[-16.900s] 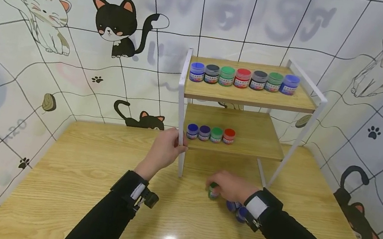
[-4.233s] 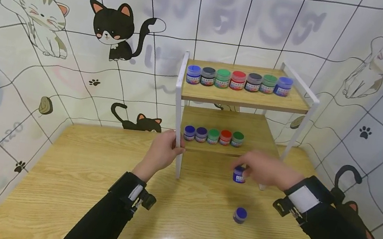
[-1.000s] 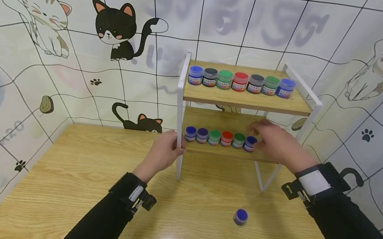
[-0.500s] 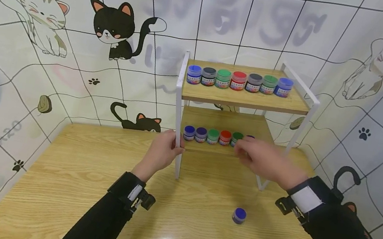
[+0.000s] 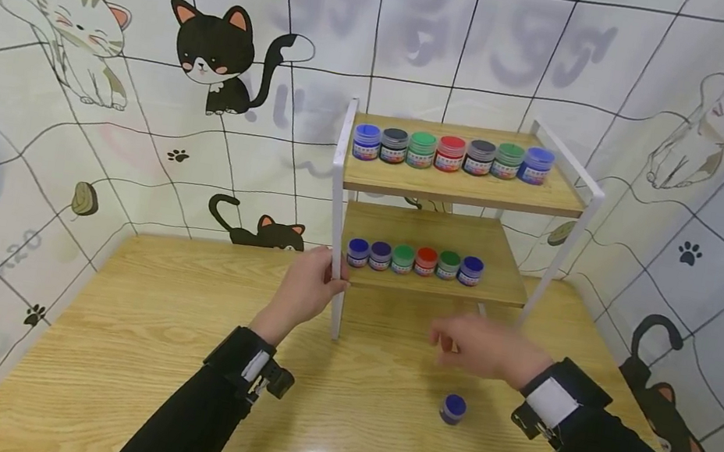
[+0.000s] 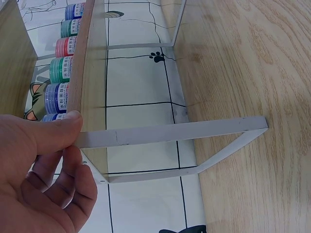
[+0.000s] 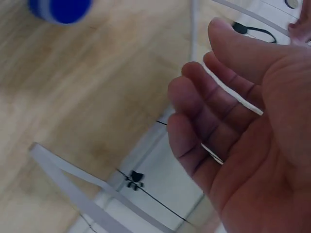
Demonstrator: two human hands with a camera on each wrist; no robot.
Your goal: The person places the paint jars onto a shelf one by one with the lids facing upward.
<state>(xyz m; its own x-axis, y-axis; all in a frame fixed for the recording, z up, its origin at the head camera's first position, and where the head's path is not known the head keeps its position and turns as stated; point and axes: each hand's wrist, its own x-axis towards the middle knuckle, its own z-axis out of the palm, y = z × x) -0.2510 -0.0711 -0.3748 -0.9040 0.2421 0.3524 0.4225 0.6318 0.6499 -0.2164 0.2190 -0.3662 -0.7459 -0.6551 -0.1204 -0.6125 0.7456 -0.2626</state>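
My left hand (image 5: 306, 287) grips the white front upright (image 6: 170, 135) of a small two-tier shelf (image 5: 463, 189), at the height of its lower board. In the left wrist view, the thumb presses near that board's corner. My right hand (image 5: 485, 347) hovers over the table below the lower board, holding nothing. Its fingers hang loosely curled in the right wrist view. Just in front of it, a blue-lidded paint jar (image 5: 453, 409) stands alone on the table. Along the lower board runs a row of paint jars, ending at the right with a blue-lidded jar (image 5: 471, 271).
On the upper board stands another row of paint jars, among them a red one (image 5: 450, 154). The shelf's right leg (image 5: 550, 268) comes down beside my right hand. A cat-print cloth (image 5: 229, 78) hangs behind the wooden table (image 5: 136, 348).
Since the oldest frame, a green-lidded and a blue-lidded jar have joined the lower row. My right hand has just let go there and moved down toward the table. The left hand stays put.
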